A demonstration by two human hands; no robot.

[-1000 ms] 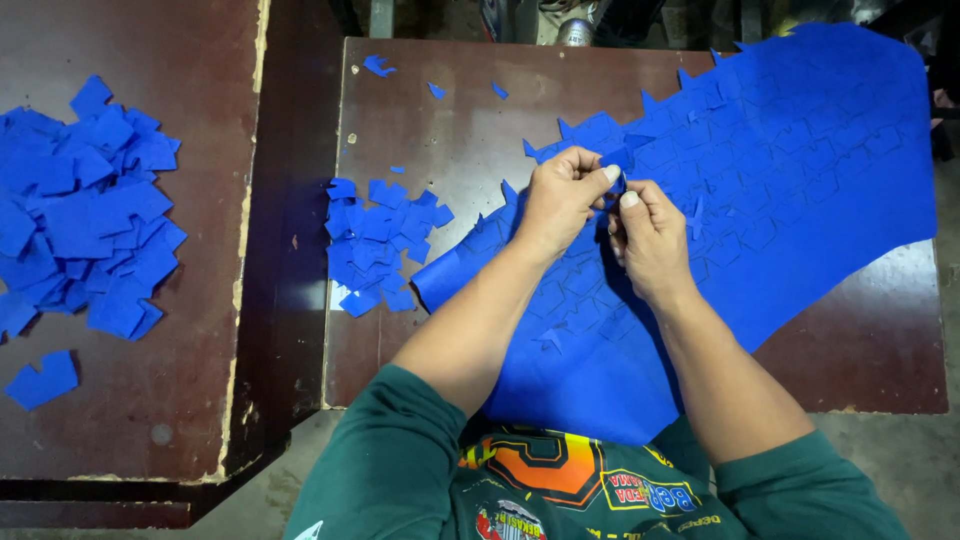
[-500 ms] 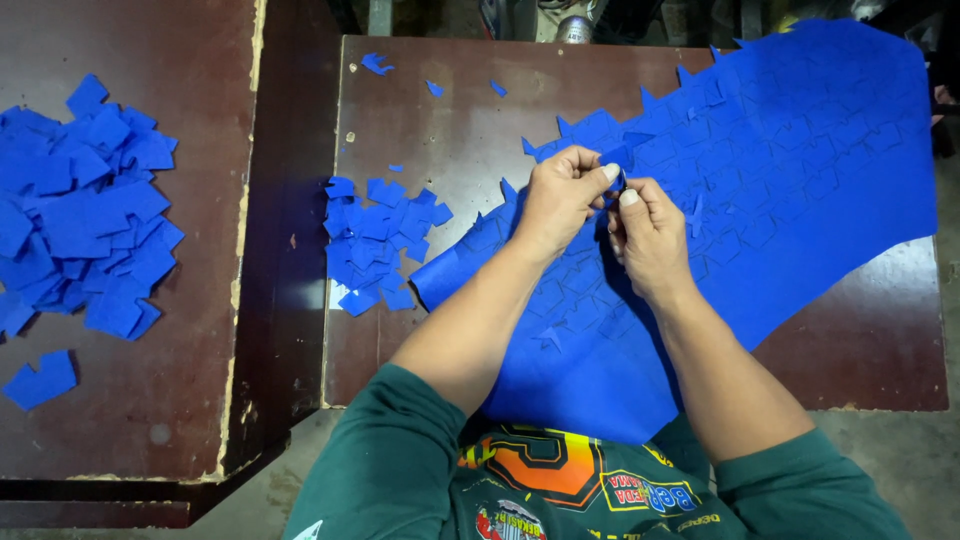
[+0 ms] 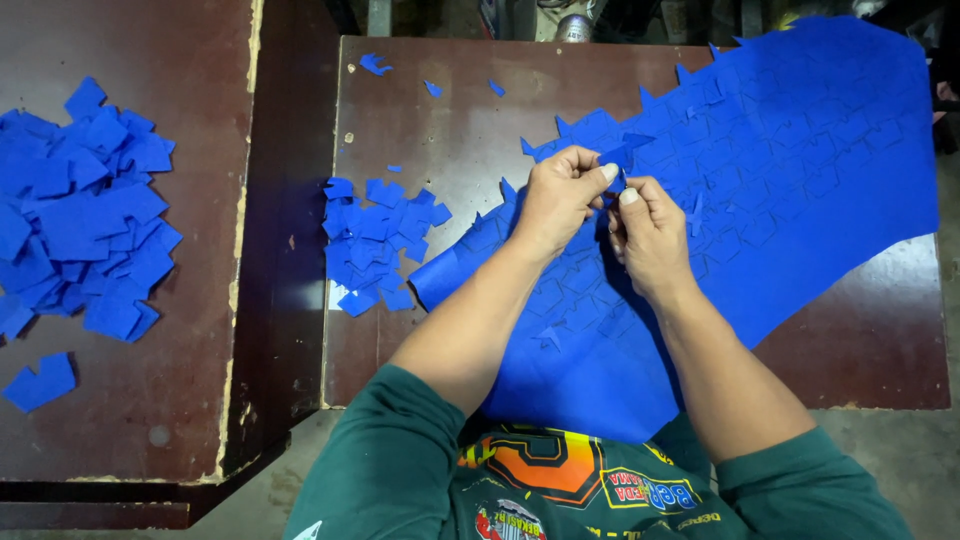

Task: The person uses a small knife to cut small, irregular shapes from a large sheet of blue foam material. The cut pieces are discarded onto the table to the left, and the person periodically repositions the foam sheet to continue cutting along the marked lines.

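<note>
A large blue sheet, scored with many cut shapes, covers the right part of a brown table and hangs down to my lap. My left hand and my right hand meet over its jagged left edge. Both pinch the same small blue piece of the sheet between thumb and fingers. Just left of my left forearm lies a pile of small blue cut pieces.
A second, bigger heap of blue pieces lies on a separate brown table at the left, with a dark gap between the two tables. A few stray blue scraps lie near the far edge.
Both hands have stayed at the same spot on the sheet's edge; only the fingers have shifted slightly on the small piece.
</note>
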